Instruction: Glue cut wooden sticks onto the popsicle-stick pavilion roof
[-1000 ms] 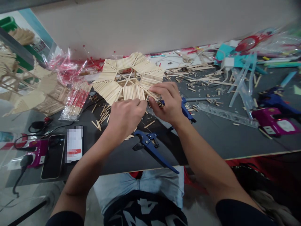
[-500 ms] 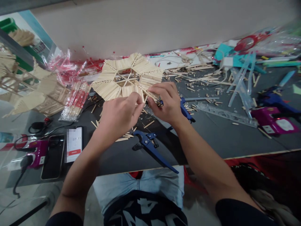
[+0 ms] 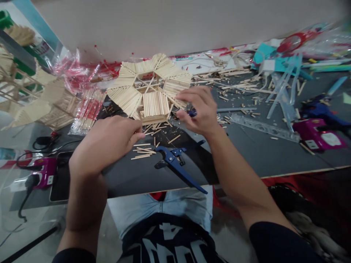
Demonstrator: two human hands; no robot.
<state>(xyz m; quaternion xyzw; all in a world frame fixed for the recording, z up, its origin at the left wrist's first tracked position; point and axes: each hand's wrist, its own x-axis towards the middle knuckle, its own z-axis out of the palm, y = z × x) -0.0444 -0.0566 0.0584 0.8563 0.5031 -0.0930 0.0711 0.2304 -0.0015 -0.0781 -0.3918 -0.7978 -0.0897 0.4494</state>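
Note:
A flower-shaped model (image 3: 155, 104) built of thin wooden sticks, with a star-like gap in its middle, stands on the dark table. At its front left edge is my left hand (image 3: 109, 140), thumb and forefinger close together; whatever lies between them is hidden. My right hand (image 3: 199, 111) is at the model's right side with thumb and fingers apart, fingertips close to its edge; contact is unclear. Cut sticks (image 3: 144, 150) lie in front of the model. Nearer to me lies a blue hand cutter (image 3: 178, 166). Another blue tool (image 3: 192, 113) is partly hidden behind my right hand.
Left stand another stick structure (image 3: 52, 98), a bagged stick bundle (image 3: 89, 109), a purple power socket (image 3: 48, 171) and a dark phone (image 3: 59, 188). Right are stick scraps (image 3: 236, 82), a clear plastic strip (image 3: 263, 128), clear tubes (image 3: 285, 84) and another purple socket (image 3: 318, 135).
My left hand has moved left and down from the model's front panel, uncovering it. My right hand has shifted slightly up and right, its fingers wider apart. The lit phone is now hidden.

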